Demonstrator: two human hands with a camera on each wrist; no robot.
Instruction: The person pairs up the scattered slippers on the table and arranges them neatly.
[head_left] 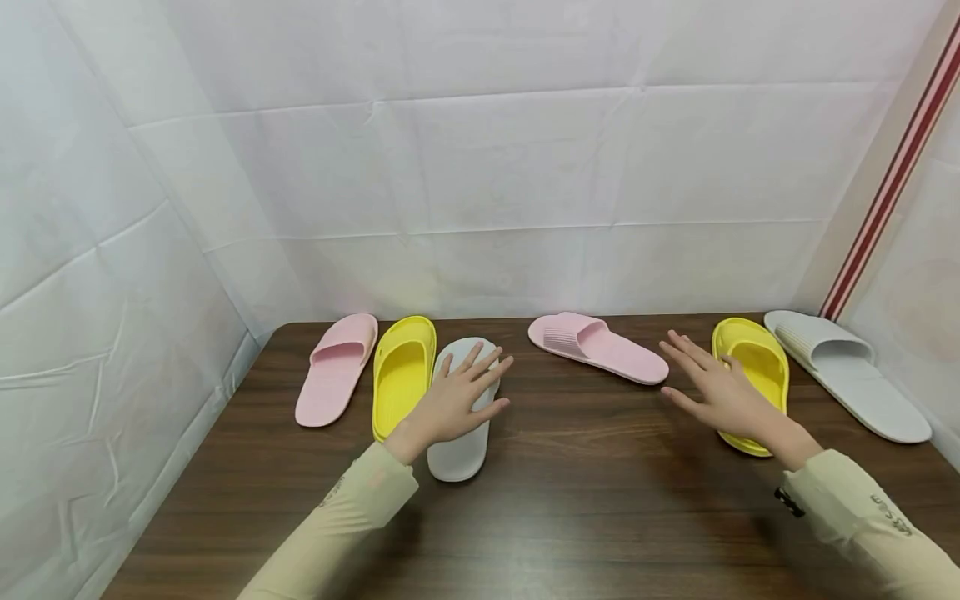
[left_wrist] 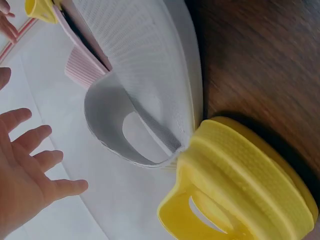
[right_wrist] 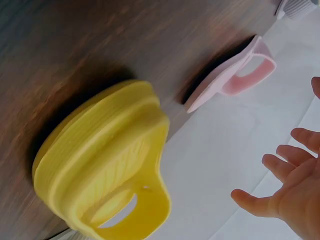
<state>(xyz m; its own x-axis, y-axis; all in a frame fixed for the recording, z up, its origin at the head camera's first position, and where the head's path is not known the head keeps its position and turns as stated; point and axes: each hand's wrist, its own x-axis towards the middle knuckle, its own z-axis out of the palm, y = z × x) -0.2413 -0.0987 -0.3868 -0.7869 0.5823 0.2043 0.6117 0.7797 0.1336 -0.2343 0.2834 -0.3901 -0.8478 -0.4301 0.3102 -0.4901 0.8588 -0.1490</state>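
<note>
With fingers spread, my left hand (head_left: pixel 452 404) hovers over a white slipper (head_left: pixel 459 458); the left wrist view shows a gap between the fingers and that slipper. A yellow slipper (head_left: pixel 401 383) lies just left of it, and a pink slipper (head_left: pixel 336 375) farther left. My right hand (head_left: pixel 723 396), its fingers also apart, is above another yellow slipper (head_left: pixel 757 367) and holds nothing. Between the hands, near the back edge, a second pink slipper (head_left: pixel 622 352) lies at a slant. At the far right rests another white slipper (head_left: pixel 862 383).
All the slippers lie on a dark wooden table (head_left: pixel 570 517). White cloth (head_left: pixel 487 167) hangs behind the table and along its left side. A red-striped band (head_left: pixel 896 179) runs down the cloth at the right.
</note>
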